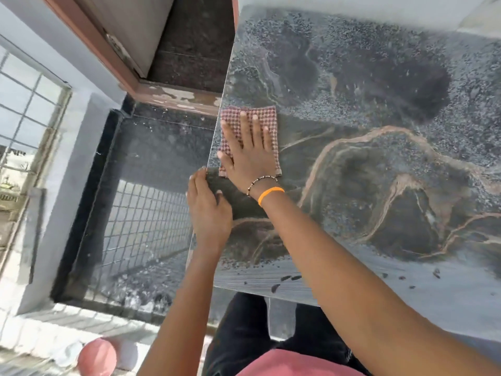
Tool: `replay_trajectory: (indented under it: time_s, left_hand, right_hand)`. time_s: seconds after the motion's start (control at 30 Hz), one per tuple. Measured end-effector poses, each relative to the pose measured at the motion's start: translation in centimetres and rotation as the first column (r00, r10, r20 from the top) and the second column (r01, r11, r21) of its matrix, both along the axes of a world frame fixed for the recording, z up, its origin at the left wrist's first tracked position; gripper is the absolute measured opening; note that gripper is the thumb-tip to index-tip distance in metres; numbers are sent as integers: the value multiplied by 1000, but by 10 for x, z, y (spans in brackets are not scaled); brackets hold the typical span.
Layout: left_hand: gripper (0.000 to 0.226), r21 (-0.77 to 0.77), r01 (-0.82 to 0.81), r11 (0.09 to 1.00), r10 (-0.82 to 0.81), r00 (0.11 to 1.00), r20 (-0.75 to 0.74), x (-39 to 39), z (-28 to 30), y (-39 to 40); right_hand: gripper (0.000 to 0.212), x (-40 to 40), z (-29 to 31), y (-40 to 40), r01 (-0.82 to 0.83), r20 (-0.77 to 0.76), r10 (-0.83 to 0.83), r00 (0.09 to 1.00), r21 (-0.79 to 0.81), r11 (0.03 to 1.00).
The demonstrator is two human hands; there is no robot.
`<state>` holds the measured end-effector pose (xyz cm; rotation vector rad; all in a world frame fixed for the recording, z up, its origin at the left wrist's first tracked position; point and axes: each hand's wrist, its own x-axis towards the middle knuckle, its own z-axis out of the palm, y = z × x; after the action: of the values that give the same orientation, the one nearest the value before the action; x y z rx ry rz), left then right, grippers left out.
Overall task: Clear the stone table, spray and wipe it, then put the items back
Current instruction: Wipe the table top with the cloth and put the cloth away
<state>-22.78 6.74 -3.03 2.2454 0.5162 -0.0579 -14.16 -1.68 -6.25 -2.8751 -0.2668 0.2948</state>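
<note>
Stone table (pixel 379 131) bare of items; dark damp patches suggest spraying done. Right hand (pixel 248 156) presses flat, fingers spread, on cloth (pixel 267 115) at the left edge. Left hand (pixel 207 210) grips that edge. Wiping under way; items not yet returned.

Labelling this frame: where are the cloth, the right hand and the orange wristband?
cloth (pixel 264 115): head view, bare far edge.
right hand (pixel 250 156): head view, its back.
orange wristband (pixel 269 194): head view, band's middle.
</note>
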Motion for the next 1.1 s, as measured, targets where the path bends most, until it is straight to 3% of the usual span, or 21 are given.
replay_trajectory:
  time_s: [0.13,0.23,0.33,0.43,0.53,0.63,0.7,0.8,0.9,1.0,1.1]
  left_hand:
    - [60,-16,33,999,-33,999,-31,7,-3,21]
    - [60,26,159,987,-158,987,-31,22,-4,19]
    - [63,73,322,944,-320,947,-32,40,-6,8]
    - [66,90,371,924,-367,928,-57,53,-9,1]
    - [66,89,372,924,-368,928,-56,56,-9,-1]
    - [66,75,361,930,-360,933,-23,54,-11,0]
    - [66,52,325,944,-325,946,0,55,-12,-1]
    - [66,5,276,961,-276,961,20,59,-12,-2]
    - [67,8,266,964,-266,964,12,66,-13,-6]
    - [68,101,306,947,-306,952,-21,82,-16,-12]
    - [71,151,323,934,-320,946,-45,102,-16,-21]
  right_hand:
    - [58,10,-2,17,-283,25,285,958,-80,956]
    - [61,17,-4,-13,-299,34,304,952,-108,948]
    - [62,28,-3,-57,-65,53,71,996,-98,993]
    - [61,30,-2,-120,207,52,-203,978,-97,973]
    - [61,14,-3,-152,473,53,-471,881,-77,877]
    - [62,1,-5,-124,631,44,-629,776,-68,773]
    - [62,2,-3,-90,563,44,-561,826,-59,824]
    - [60,25,-3,-35,183,56,-181,982,-31,983]
    - [58,77,-2,-10,-155,58,159,986,-61,986]
    - [58,130,-4,-32,-141,56,145,988,-73,987]
    - [59,160,-8,-84,45,73,-41,997,-57,997]
